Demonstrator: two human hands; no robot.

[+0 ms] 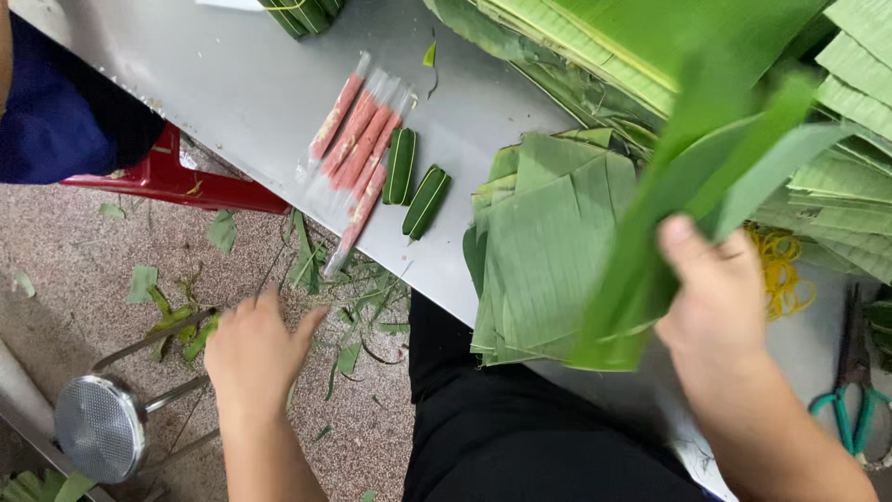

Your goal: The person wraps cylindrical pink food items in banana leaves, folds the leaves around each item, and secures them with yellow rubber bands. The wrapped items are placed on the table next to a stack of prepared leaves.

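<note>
My right hand (714, 299) grips a bunch of long green leaf strips (706, 177) and holds them over a stack of cut banana leaves (544, 251) at the edge of the grey table (242, 93). My left hand (255, 353) hangs below the table edge over the floor, fingers apart, holding nothing. Several pink sausages in clear wrappers (358, 149) lie on the table, and two small green leaf-wrapped rolls (413, 181) lie beside them.
Larger piles of banana leaves (650, 46) fill the far right. Yellow rubber bands (780, 270) and green-handled scissors (855, 390) lie at right. A red stool (177, 181), a metal stool (102, 423) and leaf scraps (353, 307) are on the floor. Another person in blue (56, 112) sits at left.
</note>
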